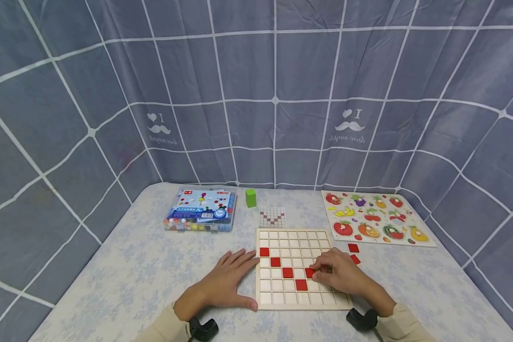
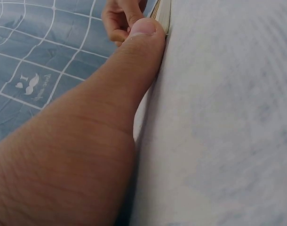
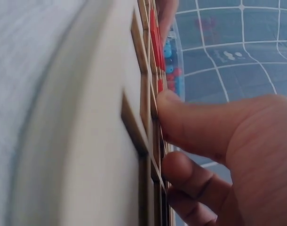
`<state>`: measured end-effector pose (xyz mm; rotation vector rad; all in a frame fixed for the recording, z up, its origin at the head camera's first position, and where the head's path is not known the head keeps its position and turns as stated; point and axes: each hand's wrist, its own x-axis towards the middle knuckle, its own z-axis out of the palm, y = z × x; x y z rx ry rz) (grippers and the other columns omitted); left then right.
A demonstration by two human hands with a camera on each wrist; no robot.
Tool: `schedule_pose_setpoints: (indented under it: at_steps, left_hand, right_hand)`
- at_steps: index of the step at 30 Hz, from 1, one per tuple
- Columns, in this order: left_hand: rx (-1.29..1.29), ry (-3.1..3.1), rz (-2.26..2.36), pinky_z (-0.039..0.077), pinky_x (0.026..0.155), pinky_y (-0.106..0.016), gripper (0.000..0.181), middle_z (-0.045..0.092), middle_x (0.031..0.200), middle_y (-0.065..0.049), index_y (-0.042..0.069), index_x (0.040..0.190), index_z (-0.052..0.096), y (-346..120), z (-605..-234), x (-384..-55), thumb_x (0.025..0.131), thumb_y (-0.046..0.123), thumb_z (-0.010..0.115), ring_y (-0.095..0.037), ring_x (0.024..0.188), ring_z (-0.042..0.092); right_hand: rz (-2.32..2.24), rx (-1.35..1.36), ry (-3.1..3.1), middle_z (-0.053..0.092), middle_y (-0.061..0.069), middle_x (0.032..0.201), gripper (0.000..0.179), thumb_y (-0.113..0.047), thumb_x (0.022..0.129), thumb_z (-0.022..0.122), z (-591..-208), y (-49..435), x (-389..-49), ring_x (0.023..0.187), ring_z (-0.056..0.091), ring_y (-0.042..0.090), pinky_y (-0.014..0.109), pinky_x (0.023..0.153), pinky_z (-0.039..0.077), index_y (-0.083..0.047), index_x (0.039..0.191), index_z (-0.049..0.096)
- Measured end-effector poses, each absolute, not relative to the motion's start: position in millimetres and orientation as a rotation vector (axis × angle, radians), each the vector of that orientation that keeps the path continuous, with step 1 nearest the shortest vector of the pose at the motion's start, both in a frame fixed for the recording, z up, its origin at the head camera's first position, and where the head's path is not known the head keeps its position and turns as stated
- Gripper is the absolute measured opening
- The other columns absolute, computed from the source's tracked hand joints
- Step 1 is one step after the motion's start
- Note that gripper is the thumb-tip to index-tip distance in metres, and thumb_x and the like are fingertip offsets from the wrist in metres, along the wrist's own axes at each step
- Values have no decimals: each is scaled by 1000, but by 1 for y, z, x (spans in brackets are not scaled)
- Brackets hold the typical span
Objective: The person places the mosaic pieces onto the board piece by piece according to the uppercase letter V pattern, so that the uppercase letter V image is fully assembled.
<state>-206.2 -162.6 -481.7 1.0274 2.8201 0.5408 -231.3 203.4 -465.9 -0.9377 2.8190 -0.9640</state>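
Note:
A wooden grid board [image 1: 278, 306] lies flat, with several red square tiles [image 1: 301, 285] set in its cells in a slanting line that turns upward at the right. My right hand [image 1: 339, 271] is over the board's right part, its thumb and fingers curled at a red tile [image 1: 309, 272] that they partly cover. In the right wrist view the thumb [image 3: 200, 120] comes down on the grid; the index fingertip is hidden. My left hand [image 1: 227, 280] rests flat on the table with fingers spread, its thumb and fingertips against the board's left edge.
Two loose red tiles [image 1: 353, 248] lie right of the board. Behind it are a small pattern card [image 1: 272, 216] and a green block [image 1: 251, 198]. A clear plastic box of colored parts [image 1: 201, 210] stands back left; a fruit picture board [image 1: 374, 218] lies back right.

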Motion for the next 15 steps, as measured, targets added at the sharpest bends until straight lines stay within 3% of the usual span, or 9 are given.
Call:
schedule_pose_setpoints:
  at_steps: [15]
  left_hand:
    - [986,2808,542,11,119,-58,108,22,167,3,24,161,31,-162,-482,-206,76,85,60,-28,152,16]
  right_hand:
    - [-983,-840,2803,54,-18,71,15,-28,85,84,-462,200,-231,80,44,10,28,64,36,-22,98,79]
